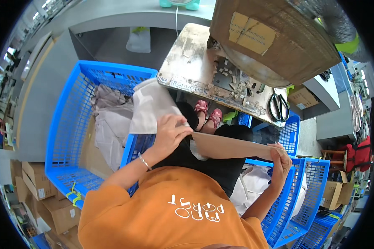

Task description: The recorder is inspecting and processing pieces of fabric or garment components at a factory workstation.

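Note:
My left hand (170,132) is closed in a pinch at the near corner of a pale fabric piece (151,103), which is blurred and lies over the blue basket's rim. From those fingertips a tan, flat fabric panel (232,147) stretches across my lap. At its other end my right hand (281,159) is closed round the edge. Whether the pale and tan parts are one piece, I cannot tell. Ahead of my knees is a worn metal machine table (187,54) with small scraps (224,72) on it. Black-handled scissors (278,108) lie at its right corner.
A big blue basket (64,120) on my left holds pale fabric pieces (112,120). More blue baskets (316,182) stand on my right, one with white fabric (251,182). A brown-covered machine head (278,37) overhangs the table. Cardboard boxes (56,207) sit behind the left basket.

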Action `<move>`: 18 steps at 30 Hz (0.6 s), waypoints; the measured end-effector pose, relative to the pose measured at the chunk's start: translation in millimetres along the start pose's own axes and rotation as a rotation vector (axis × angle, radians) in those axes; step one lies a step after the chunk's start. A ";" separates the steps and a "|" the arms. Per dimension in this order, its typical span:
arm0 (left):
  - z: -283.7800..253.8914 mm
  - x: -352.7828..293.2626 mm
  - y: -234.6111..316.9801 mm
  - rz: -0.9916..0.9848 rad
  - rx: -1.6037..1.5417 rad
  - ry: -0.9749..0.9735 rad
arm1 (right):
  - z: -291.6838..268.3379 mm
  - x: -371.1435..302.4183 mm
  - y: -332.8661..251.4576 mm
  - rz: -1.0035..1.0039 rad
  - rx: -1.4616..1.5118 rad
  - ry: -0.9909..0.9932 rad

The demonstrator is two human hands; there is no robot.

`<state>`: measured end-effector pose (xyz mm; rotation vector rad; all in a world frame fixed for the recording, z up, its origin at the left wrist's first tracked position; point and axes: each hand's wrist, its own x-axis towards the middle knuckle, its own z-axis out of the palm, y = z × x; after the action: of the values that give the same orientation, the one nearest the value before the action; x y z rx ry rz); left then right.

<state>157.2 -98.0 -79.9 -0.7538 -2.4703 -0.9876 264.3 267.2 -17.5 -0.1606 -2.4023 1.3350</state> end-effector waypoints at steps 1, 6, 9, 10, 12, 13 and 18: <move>0.6 -3.7 5.8 -0.047 -0.118 -0.023 | -1.4 -2.9 1.0 0.072 -0.022 0.008; 10.1 14.4 52.0 -0.072 -0.521 -0.180 | 9.8 6.9 -17.8 -0.079 -0.641 0.313; 11.2 46.7 74.8 0.104 -0.540 -0.244 | 27.8 22.5 -42.0 -0.330 -0.457 0.099; 12.1 61.7 77.2 0.180 -0.527 -0.253 | 35.9 28.9 -48.4 -0.348 -0.373 -0.045; 15.5 93.4 76.4 0.208 -0.604 -0.226 | 47.8 49.2 -55.7 -0.275 -0.216 -0.300; 17.4 106.7 74.8 0.211 -0.634 -0.223 | 52.5 59.9 -56.8 -0.178 -0.133 -0.407; 16.0 150.5 45.1 -0.239 -0.752 -0.467 | 72.4 105.4 -43.4 0.001 0.067 -0.201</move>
<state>63.7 -8.0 10.2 -1.0091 -2.5854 -2.0976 143.3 216.0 13.6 -0.0093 -2.5156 1.4933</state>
